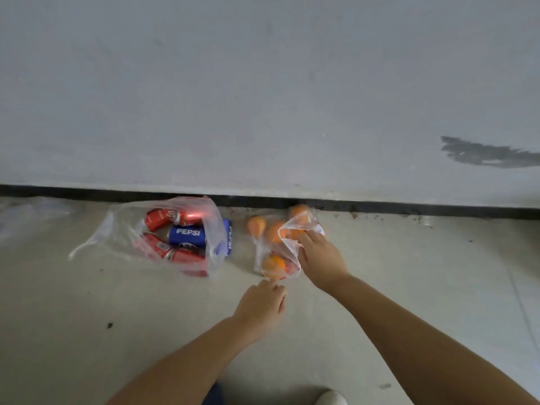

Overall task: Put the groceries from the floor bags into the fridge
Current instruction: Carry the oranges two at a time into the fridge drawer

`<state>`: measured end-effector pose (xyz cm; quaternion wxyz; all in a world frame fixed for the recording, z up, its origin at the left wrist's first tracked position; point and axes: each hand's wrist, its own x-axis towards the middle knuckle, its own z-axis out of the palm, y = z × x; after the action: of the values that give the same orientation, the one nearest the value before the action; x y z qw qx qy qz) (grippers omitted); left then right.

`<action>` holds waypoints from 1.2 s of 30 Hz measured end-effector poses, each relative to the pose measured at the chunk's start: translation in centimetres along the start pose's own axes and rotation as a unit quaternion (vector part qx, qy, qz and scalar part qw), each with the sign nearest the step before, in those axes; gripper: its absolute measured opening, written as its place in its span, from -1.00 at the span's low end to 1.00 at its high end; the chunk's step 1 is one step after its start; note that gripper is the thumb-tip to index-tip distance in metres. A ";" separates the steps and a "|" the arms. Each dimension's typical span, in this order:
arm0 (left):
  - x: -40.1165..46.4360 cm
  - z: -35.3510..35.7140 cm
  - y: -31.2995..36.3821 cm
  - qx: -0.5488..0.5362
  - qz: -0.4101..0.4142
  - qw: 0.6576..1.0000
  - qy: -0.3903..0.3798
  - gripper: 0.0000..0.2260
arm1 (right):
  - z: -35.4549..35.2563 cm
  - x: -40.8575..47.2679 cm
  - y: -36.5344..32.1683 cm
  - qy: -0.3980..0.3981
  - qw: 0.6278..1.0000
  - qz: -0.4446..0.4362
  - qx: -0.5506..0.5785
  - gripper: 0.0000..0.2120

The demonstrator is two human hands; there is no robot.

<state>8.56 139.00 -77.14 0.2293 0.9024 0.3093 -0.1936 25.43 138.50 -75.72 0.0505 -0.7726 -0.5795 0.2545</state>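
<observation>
Lying on the pale floor just in front of a dark baseboard are two clear plastic bags. The fruit bag on the right is thin and crumpled, and holds several oranges: one low near its front edge, others further back, and one more right against the baseboard. They are blurred, so an exact count cannot be given. The can bag sits just to the left of it, its loose handle trailing out to the left across the floor. Inside are red cans lying on their sides and a blue Pepsi can between them; a second blue can stands at the bag's right edge, close to the fruit bag.

A grey-white wall rises behind both bags, with a dark smear on it far to the right. Nothing lies between the hands and the fruit bag.

The right hand is at the fruit bag's right side, its fingers curled round the bag's open rim and pinching the plastic beside the oranges. The left hand hovers just below the bag's front edge, fingers loosely extended and close together, their tips next to the lowest orange; whether they touch the plastic cannot be told.
</observation>
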 end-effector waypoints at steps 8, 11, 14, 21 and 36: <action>16.3 6.9 -8.6 0.289 0.363 0.882 0.088 -0.54 | 8.5 15.5 5.9 -0.060 0.985 -0.121 -0.104 -0.69; 18.3 5.8 -9.1 0.367 0.376 0.849 0.057 -0.40 | 6.7 14.6 7.1 -0.015 0.997 -0.072 0.019 -0.78; 17.9 4.8 -8.3 0.327 0.344 0.880 -0.007 -0.69 | 4.1 11.6 8.3 -0.050 0.999 -0.019 0.009 -0.77; 18.9 3.0 -14.7 0.228 0.236 0.944 -0.030 -0.71 | 8.2 7.6 14.2 -0.160 0.972 -0.043 -0.168 -0.51; 15.8 7.1 -13.8 0.189 0.205 0.959 -0.052 -0.54 | 12.2 10.9 9.1 -0.135 0.939 -0.214 -0.234 -0.57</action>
<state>9.75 152.40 -94.78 0.1056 0.9619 0.0634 -0.2440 30.01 142.98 -93.32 -0.1577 -0.5787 -0.7756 0.1969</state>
